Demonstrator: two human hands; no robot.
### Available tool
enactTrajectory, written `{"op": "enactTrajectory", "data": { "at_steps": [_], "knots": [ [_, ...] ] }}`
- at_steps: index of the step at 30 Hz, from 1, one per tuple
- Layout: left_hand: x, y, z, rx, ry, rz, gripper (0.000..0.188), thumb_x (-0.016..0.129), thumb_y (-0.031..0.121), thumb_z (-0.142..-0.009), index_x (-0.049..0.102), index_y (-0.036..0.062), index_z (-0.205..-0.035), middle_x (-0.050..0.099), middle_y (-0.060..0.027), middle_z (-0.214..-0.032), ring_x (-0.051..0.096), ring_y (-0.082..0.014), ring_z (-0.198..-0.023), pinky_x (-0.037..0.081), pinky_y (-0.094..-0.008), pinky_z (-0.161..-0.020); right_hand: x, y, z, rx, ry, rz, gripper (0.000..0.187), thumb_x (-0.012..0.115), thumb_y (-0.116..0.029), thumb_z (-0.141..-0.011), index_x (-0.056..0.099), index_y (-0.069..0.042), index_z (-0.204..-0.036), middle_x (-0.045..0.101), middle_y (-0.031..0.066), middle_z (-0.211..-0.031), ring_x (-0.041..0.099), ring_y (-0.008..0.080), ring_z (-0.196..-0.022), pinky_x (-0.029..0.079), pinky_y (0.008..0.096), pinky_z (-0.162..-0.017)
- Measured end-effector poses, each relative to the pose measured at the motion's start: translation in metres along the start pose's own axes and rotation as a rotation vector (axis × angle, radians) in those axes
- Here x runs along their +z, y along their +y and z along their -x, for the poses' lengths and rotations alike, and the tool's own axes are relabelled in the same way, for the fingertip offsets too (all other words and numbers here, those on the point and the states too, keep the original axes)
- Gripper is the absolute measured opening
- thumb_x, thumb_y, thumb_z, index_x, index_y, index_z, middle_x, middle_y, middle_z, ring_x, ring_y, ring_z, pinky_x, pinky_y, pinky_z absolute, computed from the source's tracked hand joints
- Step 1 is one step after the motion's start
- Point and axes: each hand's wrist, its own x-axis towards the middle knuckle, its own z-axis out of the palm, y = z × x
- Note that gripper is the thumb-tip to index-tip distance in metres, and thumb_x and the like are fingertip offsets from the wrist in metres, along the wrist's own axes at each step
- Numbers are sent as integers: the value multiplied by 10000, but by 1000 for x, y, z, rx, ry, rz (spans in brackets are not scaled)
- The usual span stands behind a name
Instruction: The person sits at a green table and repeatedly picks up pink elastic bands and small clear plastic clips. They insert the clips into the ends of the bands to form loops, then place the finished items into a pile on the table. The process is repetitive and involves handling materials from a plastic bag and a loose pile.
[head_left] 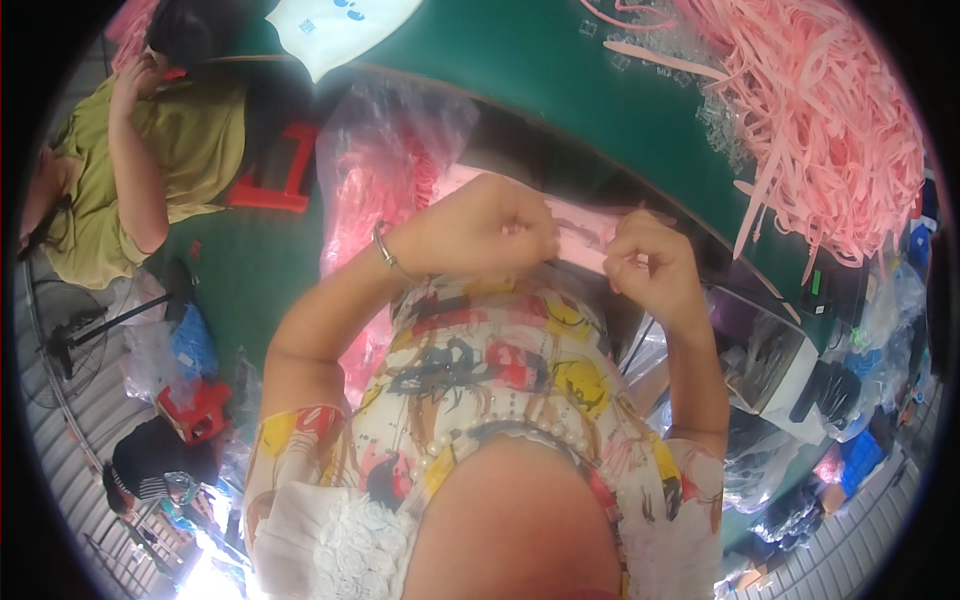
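Observation:
My left hand, with a bracelet at the wrist, is closed in front of my body at the table edge. Opposite it, my right hand pinches with curled fingers. Stretched between the two is a flat pink strap, its ends hidden by my fingers. More pink shows behind my left hand. Close to my left forearm stands a clear plastic bag with pink straps in it. Beyond my right hand, a large heap of pink straps lies on the green table.
Small clear plastic pieces lie beside the heap. A white sheet-like item is at the far table edge. On the left a person in a green shirt sits near a red stool. A box stands at my right.

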Motion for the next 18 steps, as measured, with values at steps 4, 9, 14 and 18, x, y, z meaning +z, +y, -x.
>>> {"op": "enactTrajectory", "data": {
  "at_steps": [4,9,14,18],
  "knots": [
    [-2,-2,-7,-193,-20,281,177,560,177,-886,573,28,-794,568,-13,-811,517,-82,-782,425,-233,-708,2,4,7,123,76,-179,44,632,-22,-689,594,0,-680,507,31,-671,472,148,-725,365,279,-674],
    [0,-1,-14,-226,-23,300,160,541,193,-906,525,49,-836,530,8,-832,511,-77,-808,425,-220,-726,0,5,11,192,79,-178,50,625,-27,-690,587,2,-673,520,29,-681,476,144,-733,367,284,-695],
    [4,4,-18,-250,-58,309,140,604,180,-872,559,47,-874,550,7,-836,519,-73,-816,430,-223,-727,-3,11,17,211,90,-209,35,624,-29,-694,595,-18,-678,523,24,-692,485,133,-727,367,278,-689],
    [-1,4,-26,-153,-161,-114,200,676,173,-817,591,25,-922,578,-6,-856,533,-83,-824,440,-239,-735,-2,14,17,79,91,-222,31,622,-13,-696,599,-28,-682,527,24,-726,488,131,-722,366,263,-657]
  ]
}}
